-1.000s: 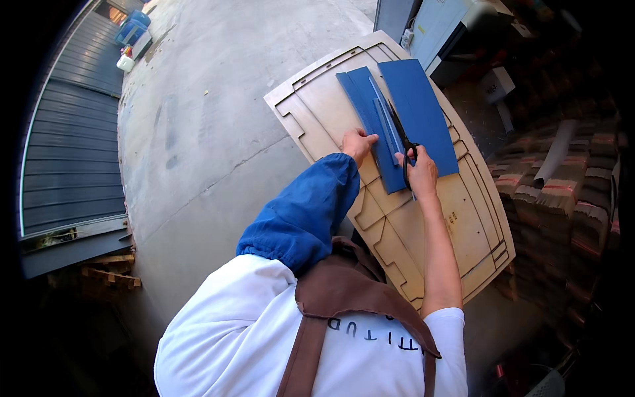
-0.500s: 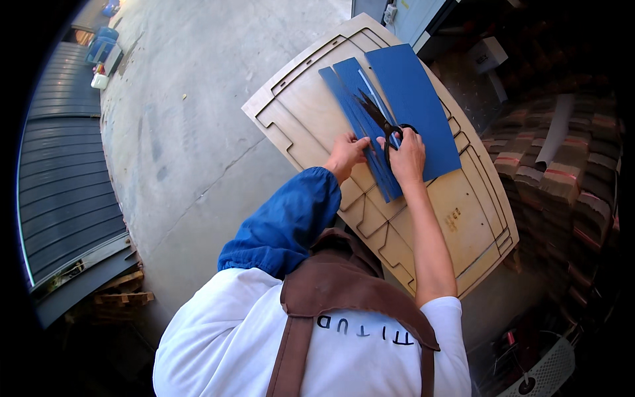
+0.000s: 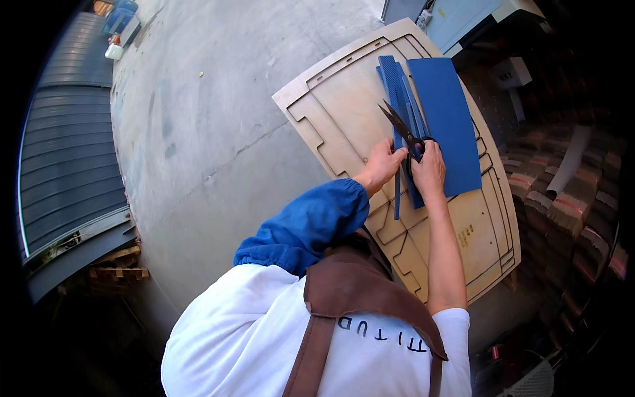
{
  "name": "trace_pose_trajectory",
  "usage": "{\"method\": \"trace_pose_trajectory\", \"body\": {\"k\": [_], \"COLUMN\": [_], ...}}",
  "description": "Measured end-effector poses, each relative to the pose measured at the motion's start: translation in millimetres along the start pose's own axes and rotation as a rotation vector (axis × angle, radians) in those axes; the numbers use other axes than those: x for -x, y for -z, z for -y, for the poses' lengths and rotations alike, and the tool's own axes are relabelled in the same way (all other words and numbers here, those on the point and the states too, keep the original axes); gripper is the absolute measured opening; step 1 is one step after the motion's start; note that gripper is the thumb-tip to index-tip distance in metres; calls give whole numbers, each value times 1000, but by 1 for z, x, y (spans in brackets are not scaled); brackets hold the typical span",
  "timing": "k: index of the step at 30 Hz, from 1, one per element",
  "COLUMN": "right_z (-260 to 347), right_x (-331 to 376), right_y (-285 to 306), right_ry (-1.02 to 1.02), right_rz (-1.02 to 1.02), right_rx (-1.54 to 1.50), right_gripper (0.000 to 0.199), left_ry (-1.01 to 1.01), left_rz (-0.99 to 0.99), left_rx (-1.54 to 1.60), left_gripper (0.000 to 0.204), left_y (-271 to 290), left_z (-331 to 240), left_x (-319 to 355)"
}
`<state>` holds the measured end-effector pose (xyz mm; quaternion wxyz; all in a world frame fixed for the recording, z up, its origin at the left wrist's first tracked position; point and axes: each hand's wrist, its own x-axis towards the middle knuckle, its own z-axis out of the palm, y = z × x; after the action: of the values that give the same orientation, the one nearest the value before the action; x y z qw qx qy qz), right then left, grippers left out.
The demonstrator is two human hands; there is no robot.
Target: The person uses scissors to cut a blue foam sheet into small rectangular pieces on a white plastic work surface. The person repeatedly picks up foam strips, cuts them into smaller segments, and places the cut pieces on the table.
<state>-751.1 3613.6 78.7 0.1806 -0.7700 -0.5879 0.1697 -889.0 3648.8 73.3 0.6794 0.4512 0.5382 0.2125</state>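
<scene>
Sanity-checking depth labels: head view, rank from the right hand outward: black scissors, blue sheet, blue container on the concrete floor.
1. Black scissors: in the right hand, blades pointing up and left over the cut strips.
2. Blue sheet: just to the right of the hand, flat on the cut-out wooden board.
3. Blue container: far upper left, across the concrete floor.

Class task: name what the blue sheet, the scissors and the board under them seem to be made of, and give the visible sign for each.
Blue sheet: probably foam or rubber, matt; a cut strip hangs limp.
Scissors: dark blades, likely metal, thin and pointed, in the right hand.
Board: pale beige, apparently plywood or fibreboard, with cut outlines.
</scene>
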Motion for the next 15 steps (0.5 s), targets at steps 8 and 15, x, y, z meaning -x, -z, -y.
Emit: {"method": "trace_pose_trajectory", "body": {"k": [8, 15], "right_z": [2, -4], "right_x": [-1, -1], "right_y": [-16, -19], "right_ry": [15, 104], "right_rz": [-90, -126], "right_rx": [79, 86], "right_gripper": [30, 30], "left_ry": [14, 244], "left_rz": [-33, 202], "left_rx": [912, 943], "left_gripper": [28, 25], "left_y": [4, 134], "left_z": [-26, -102], "left_x": [38, 91]}}
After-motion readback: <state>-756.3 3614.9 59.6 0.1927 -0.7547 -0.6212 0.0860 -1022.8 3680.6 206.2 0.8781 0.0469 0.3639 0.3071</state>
